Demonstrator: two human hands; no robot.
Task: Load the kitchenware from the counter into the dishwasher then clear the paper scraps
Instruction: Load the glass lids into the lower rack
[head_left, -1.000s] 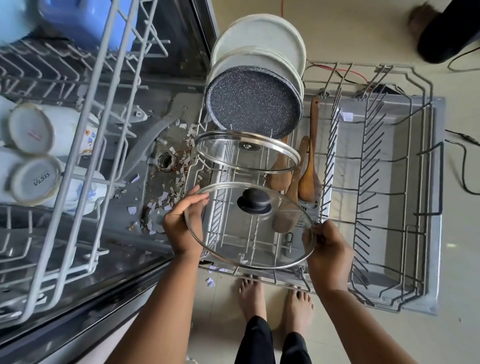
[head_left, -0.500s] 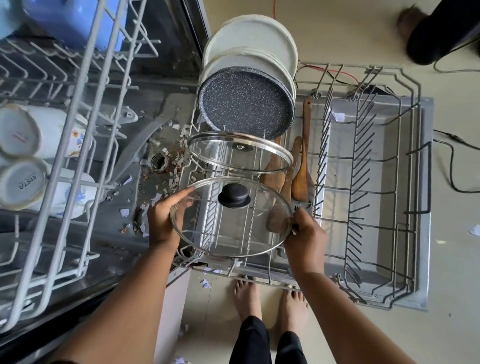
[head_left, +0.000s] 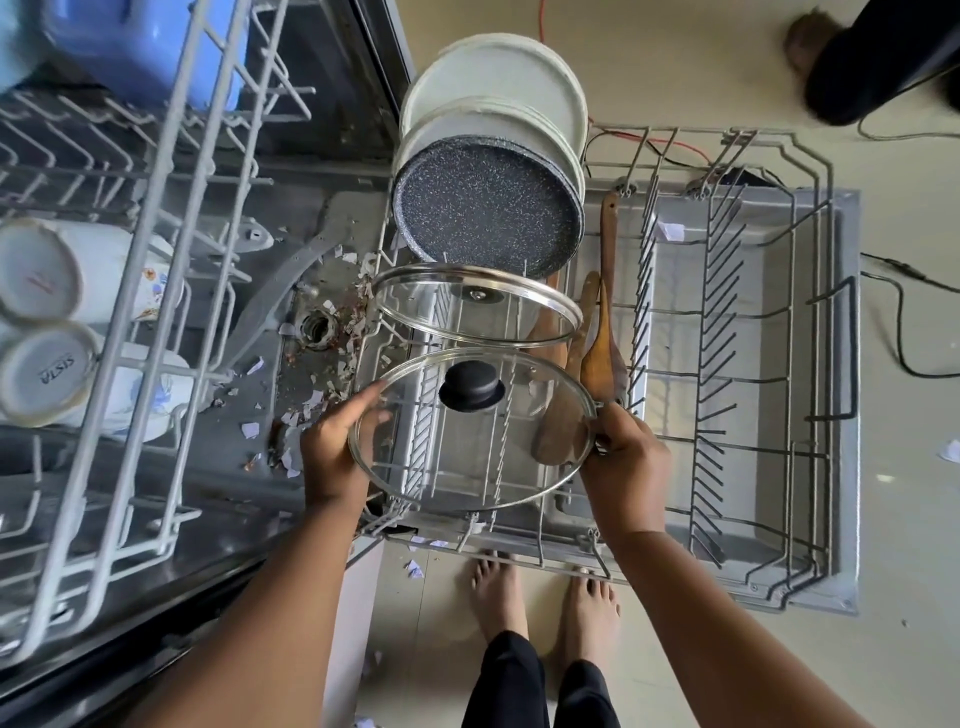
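I hold a glass lid with a black knob (head_left: 470, 431) over the near left part of the pulled-out lower rack (head_left: 748, 364). My left hand (head_left: 335, 452) grips its left rim, and my right hand (head_left: 623, 462) grips its right rim. Just behind it a second glass lid (head_left: 475, 306) stands in the rack tines. Farther back stand a dark speckled plate (head_left: 485, 213) and white plates (head_left: 498, 88). Wooden spoons (head_left: 600, 338) lie to the right of the lids. Paper scraps (head_left: 311, 395) litter the dishwasher floor.
The upper rack (head_left: 119, 312) at left holds white mugs (head_left: 47, 374) and a blue container (head_left: 145, 47). Cables (head_left: 904, 322) run over the floor at right. Another person's foot (head_left: 810, 41) shows at top right. My bare feet (head_left: 540, 603) stand beside the rack.
The lid I hold has moved left and farther into the rack, closer to the standing lid. Both hands keep their grip on its rim.
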